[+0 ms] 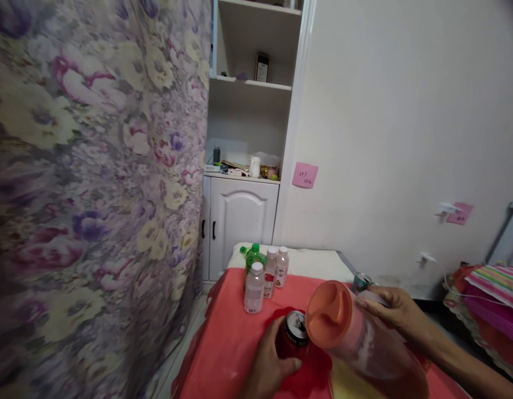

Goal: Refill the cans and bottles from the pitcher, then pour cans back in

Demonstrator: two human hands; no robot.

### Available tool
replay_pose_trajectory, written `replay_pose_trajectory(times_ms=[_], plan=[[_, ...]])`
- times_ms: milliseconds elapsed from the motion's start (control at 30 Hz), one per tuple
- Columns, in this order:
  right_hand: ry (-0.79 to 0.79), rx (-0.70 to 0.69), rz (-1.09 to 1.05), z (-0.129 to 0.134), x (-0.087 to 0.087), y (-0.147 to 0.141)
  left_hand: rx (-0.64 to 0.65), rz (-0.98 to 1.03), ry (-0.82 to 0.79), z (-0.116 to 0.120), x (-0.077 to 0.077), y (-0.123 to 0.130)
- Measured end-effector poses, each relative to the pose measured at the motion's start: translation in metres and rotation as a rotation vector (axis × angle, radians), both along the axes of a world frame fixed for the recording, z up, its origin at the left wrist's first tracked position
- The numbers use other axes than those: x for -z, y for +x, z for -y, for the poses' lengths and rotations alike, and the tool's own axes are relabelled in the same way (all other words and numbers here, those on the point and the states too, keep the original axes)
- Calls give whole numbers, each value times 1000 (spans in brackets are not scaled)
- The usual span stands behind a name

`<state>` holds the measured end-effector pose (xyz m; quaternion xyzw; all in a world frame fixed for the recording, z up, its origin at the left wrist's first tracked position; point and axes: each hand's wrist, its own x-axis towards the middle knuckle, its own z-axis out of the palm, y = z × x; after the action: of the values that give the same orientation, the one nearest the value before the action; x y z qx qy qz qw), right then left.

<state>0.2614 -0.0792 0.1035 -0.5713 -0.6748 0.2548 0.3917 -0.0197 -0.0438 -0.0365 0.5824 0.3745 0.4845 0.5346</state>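
My left hand (pixel 265 359) is closed around a dark red drink can (pixel 293 344) with an opened top. In my right hand (pixel 391 311) is a clear plastic pitcher (pixel 379 352) with an orange lid (pixel 328 315), gripped near its upper side. The pitcher lies tilted well over, its lid end toward the can's top and close beside it. Whether liquid runs between them I cannot tell. Pinkish contents show through the pitcher wall. Red material (pixel 310 371) lies beneath the can, and a yellow thing (pixel 348 382) shows partly under the pitcher.
Several bottles, including a clear white-capped bottle (pixel 254 293) and a green bottle (pixel 255 255), stand on the red-covered table (pixel 223 332). Another can (pixel 361 281) is behind the pitcher. A floral curtain (pixel 102 194) hangs at left, a white cabinet (pixel 244 221) behind.
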Motion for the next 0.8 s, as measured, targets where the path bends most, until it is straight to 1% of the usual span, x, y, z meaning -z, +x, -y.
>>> replay_pose_trajectory(times_ms=[67, 200, 433, 800], plan=[[-31, -25, -17, -1, 1, 2, -1, -3, -8, 1, -2, 0], [-17, -20, -42, 0, 1, 3, -1, 2, 11, 1, -2, 0], [-64, -42, -48, 2, -6, -1, 11, 35, 45, 2, -2, 0], [-46, -34, -30, 5, -11, -1, 33, 56, 39, 0, 0, 1]])
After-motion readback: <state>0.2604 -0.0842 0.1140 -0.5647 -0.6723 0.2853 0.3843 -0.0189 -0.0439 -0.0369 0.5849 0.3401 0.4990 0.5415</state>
